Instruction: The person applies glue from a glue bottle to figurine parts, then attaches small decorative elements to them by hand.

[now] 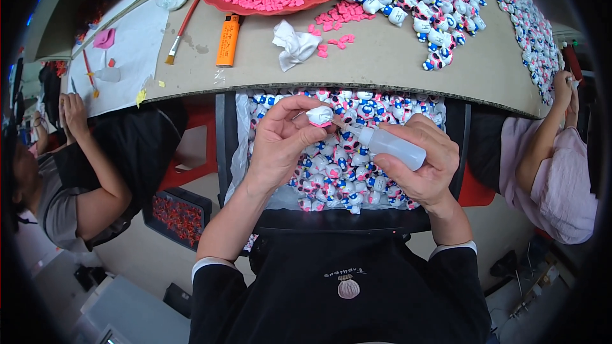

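My left hand (pixel 284 137) pinches a small white figurine (pixel 320 115) with a bit of pink on its lower side. In my right hand (pixel 424 159) is a translucent white squeeze bottle (pixel 396 148), tilted so that its thin nozzle points left at the figurine. The nozzle tip is at or very close to the figurine; whether they touch I cannot tell. Both hands are over a black tray (pixel 280 222) lined with clear plastic, full of white, blue and pink figurines (pixel 366 111).
Beyond the tray, the table (pixel 255 76) carries a red plate (pixel 287 1) of pink pieces, a heap of figurines (pixel 421 0), a crumpled tissue (pixel 296 44), an orange lighter (pixel 227 40) and a brush (pixel 182 32). One person (pixel 83 178) sits at left, another (pixel 548 159) at right.
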### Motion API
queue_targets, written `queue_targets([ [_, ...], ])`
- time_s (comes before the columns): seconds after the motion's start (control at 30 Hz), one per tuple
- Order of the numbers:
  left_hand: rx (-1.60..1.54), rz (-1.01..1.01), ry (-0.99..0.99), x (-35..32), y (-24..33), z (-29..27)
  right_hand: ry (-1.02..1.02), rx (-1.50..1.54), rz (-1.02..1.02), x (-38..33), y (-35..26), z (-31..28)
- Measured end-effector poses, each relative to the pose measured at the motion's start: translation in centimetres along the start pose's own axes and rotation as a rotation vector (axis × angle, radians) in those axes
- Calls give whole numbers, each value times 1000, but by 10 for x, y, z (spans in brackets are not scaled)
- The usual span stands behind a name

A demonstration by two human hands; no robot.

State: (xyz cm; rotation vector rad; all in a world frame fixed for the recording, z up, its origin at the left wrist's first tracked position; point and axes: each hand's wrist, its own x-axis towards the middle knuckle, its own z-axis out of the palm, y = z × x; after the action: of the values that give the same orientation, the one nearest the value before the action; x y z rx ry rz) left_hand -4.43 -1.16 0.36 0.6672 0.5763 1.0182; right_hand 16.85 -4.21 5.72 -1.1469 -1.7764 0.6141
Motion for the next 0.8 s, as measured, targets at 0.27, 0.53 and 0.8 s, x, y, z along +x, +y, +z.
queue_targets([
  [0.27,-23,-33,11,0,-1,1,-23,-9,20,1,0,3],
  [0.53,-17,-23,27,0,-1,2,-31,-15,26,1,-2,2],
  [0.8,-23,-16,25,0,-2,2,-34,-35,32,2,-3,1],
])
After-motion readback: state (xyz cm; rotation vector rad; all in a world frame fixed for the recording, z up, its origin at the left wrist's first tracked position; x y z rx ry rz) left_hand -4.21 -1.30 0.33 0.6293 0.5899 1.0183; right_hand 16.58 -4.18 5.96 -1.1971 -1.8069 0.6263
